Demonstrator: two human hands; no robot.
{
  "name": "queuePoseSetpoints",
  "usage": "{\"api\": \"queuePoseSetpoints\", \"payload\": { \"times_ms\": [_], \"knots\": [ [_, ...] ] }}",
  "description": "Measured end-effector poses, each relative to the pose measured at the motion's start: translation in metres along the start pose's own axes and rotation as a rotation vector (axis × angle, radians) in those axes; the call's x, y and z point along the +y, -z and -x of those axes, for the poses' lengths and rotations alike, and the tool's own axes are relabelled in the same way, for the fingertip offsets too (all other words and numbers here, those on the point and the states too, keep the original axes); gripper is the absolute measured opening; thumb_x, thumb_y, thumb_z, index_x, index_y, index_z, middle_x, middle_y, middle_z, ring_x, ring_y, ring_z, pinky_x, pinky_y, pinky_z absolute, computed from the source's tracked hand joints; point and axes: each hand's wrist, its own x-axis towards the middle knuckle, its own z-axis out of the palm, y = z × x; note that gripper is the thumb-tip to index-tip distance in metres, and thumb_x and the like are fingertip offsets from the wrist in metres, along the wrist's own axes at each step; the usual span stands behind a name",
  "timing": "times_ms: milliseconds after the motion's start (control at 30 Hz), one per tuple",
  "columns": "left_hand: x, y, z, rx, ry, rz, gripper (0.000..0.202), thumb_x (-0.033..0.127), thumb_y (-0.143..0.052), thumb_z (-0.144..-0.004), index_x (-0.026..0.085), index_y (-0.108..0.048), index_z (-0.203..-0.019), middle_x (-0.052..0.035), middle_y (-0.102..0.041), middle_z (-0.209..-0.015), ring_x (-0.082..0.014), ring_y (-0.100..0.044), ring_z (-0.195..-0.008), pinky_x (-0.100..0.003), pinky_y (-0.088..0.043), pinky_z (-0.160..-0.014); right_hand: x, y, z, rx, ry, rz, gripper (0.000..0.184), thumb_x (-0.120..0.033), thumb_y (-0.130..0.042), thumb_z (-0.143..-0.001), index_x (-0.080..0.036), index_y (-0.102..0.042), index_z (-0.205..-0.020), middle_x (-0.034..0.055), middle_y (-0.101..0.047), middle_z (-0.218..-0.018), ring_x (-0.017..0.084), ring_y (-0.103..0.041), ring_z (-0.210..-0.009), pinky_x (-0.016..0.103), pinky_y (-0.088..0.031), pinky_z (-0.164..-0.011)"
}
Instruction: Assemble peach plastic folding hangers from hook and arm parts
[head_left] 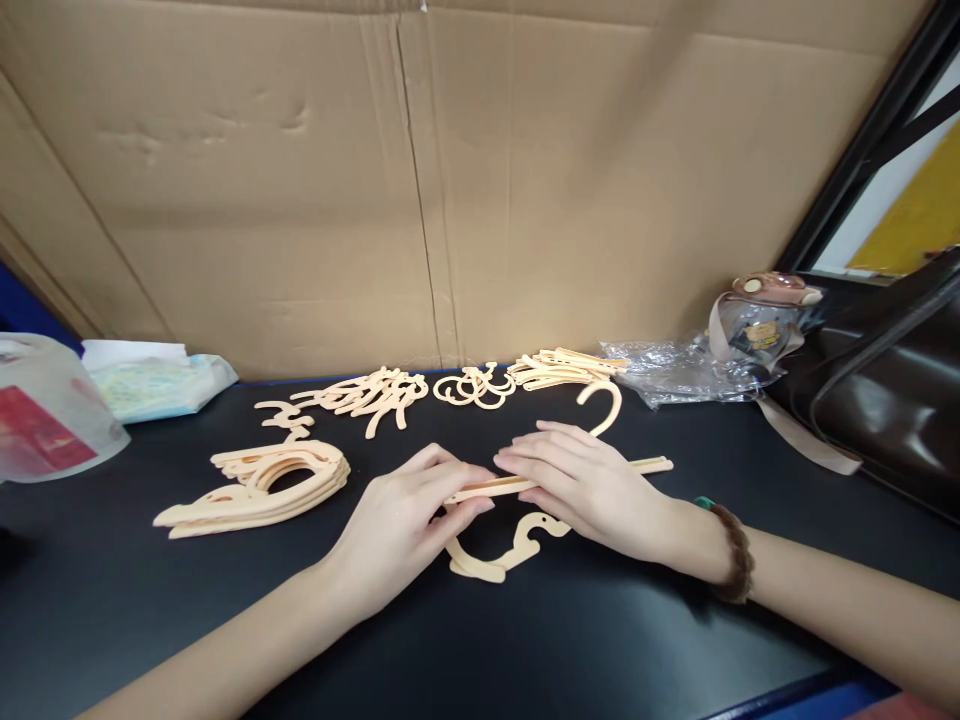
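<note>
On the black table [585,640] lies a pale peach hanger, its hook [604,404] curving up behind my right hand and its straight bar [649,465] sticking out to the right. My left hand [409,525] pinches the bar's left part between thumb and fingers. My right hand [581,480] lies over the bar's middle with fingers pressed on it. A curved peach hanger piece [499,555] lies flat just below both hands.
A stack of peach hanger bodies [262,485] lies at the left. Piles of loose peach parts [375,395], hooks [474,388] and bars [559,368] sit by the cardboard wall [450,180]. Plastic bags [45,410] stand far left; a clear pouch [750,335] and a dark handbag [885,390] right.
</note>
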Motion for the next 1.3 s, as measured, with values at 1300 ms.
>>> {"api": "queuePoseSetpoints", "payload": {
  "times_ms": [1300],
  "knots": [
    [0.005, 0.004, 0.0, -0.229, -0.263, -0.177, 0.024, 0.027, -0.048, -0.095, 0.025, -0.054, -0.117, -0.0009, -0.064, -0.106, -0.0152, -0.064, -0.092, -0.025, -0.049, -0.075, 0.014, 0.007, 0.001, -0.05, -0.402, -0.207, 0.026, -0.029, -0.045, -0.097, -0.018, -0.063, -0.111, 0.0071, -0.06, -0.113, 0.018, -0.055, -0.105, 0.032, -0.047, -0.091]
  ]
}}
